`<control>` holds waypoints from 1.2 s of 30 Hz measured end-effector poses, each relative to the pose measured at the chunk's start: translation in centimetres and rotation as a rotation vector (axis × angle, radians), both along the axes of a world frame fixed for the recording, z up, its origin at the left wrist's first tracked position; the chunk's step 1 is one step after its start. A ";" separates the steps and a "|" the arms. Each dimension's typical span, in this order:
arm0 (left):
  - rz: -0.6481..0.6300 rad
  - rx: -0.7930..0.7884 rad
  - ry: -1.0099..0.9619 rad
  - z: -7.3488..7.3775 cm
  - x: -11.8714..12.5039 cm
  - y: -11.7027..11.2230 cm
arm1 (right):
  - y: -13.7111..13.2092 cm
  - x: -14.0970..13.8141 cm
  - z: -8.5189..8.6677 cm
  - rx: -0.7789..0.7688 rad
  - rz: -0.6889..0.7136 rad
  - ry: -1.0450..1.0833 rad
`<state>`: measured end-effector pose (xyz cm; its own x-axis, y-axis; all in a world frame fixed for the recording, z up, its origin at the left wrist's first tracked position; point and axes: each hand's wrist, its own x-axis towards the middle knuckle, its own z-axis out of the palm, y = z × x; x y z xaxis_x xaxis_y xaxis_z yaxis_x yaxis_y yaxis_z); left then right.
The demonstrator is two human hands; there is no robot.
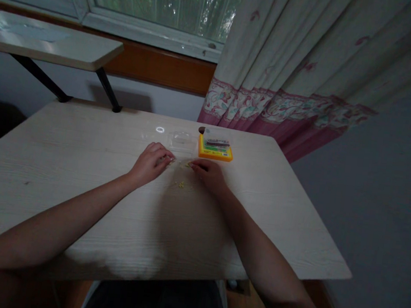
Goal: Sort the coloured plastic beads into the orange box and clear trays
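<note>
Where yellow specks [181,184] dot woodgrain table [60,173], left hand [151,162], right hand [209,173] curl.

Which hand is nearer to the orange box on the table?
Right. The right hand rests just below the orange box in the picture, on the person's side of it. The left hand lies farther away, off to the box's left.

The label on the yellow box [215,147] is too blurred to read.
</note>
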<state>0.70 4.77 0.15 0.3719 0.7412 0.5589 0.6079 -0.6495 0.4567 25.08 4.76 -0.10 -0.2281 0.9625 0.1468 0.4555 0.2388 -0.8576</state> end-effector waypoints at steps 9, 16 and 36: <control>-0.282 0.014 0.224 0.6 0.0 -1.4 | -0.9 0.7 0.7 0.064 0.377 -0.234; -0.377 0.012 0.393 0.4 0.0 -1.8 | -1.1 0.2 0.9 0.099 0.404 -0.315; -0.333 0.020 0.446 0.6 0.0 -1.6 | -0.4 -0.7 0.2 -0.040 -0.153 0.145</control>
<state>0.67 3.13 0.77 0.7881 0.5339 0.3063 0.4999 -0.8456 0.1874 24.34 4.40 0.13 -0.0582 0.9901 0.1280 0.3552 0.1404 -0.9242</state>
